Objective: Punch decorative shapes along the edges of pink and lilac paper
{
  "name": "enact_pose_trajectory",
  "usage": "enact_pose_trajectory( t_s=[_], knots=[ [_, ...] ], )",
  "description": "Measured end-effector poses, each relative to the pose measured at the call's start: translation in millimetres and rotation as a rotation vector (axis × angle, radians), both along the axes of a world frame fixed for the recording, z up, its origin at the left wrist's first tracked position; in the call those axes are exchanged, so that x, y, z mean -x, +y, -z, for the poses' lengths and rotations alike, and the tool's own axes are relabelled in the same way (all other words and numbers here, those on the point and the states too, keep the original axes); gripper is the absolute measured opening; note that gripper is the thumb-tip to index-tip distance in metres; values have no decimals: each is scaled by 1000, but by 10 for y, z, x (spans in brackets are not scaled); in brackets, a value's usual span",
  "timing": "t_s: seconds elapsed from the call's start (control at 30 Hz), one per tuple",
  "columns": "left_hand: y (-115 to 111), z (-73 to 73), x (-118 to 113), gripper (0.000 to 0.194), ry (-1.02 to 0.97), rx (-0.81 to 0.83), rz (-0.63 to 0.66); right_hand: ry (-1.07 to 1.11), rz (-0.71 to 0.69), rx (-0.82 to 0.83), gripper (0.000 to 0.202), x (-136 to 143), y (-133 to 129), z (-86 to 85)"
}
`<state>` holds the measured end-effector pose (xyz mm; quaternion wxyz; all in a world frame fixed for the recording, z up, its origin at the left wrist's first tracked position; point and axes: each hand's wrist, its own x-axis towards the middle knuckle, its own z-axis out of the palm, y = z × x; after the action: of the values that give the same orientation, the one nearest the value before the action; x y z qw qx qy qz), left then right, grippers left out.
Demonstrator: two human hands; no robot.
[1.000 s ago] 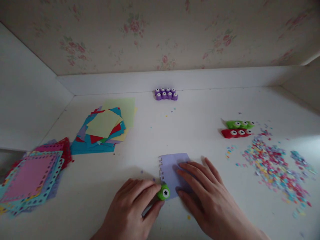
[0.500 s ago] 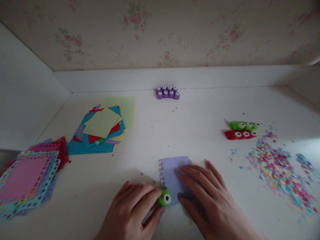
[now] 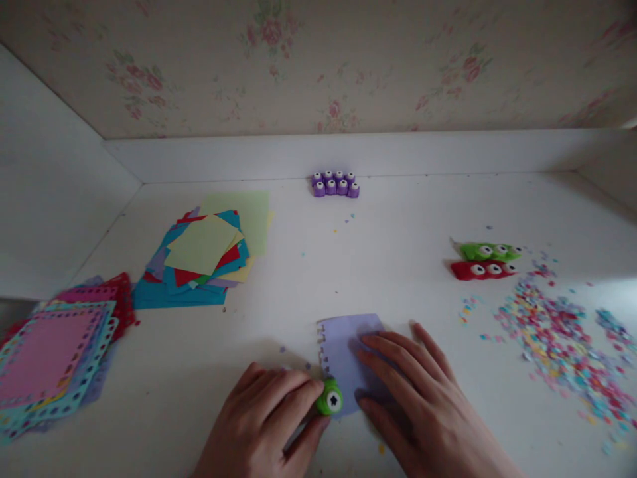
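A purple paper square lies on the white table, with a row of small punched notches along its left edge. My left hand pinches a green craft punch, marked with a dark star on its white top, at the paper's lower left edge. Spread over the right part of the sheet is my right hand, its fingers apart and resting on the paper. Part of the sheet is hidden under that hand.
Coloured paper sheets and punched squares lie at the left. Purple punches stand at the back. Green punches and red punches sit at the right, beside scattered confetti.
The view has shifted slightly. Both hands, the green punch and the purple paper keep nearly the same places relative to one another.
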<state>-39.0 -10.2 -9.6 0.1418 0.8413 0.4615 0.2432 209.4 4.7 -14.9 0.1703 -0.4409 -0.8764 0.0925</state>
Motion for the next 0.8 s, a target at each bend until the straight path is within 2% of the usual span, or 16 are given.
enact_pose_trajectory(
  t_s=[0.23, 0.43, 0.63, 0.8],
  knots=[
    [35, -36, -6, 13, -19, -15, 13, -15, -2, 5, 41, -2, 6, 4],
    [20, -2, -3, 14, -22, -7, -10, -26, -2, 17, 43, -3, 6, 26],
    [3, -45, 4, 31, -34, 6, -82, -15, -2, 35, 42, -9, -4, 25],
    [-8, -79, -98, 16, -98, 97, -135, -33, -4, 57, 43, -11, -26, -2]
  ],
)
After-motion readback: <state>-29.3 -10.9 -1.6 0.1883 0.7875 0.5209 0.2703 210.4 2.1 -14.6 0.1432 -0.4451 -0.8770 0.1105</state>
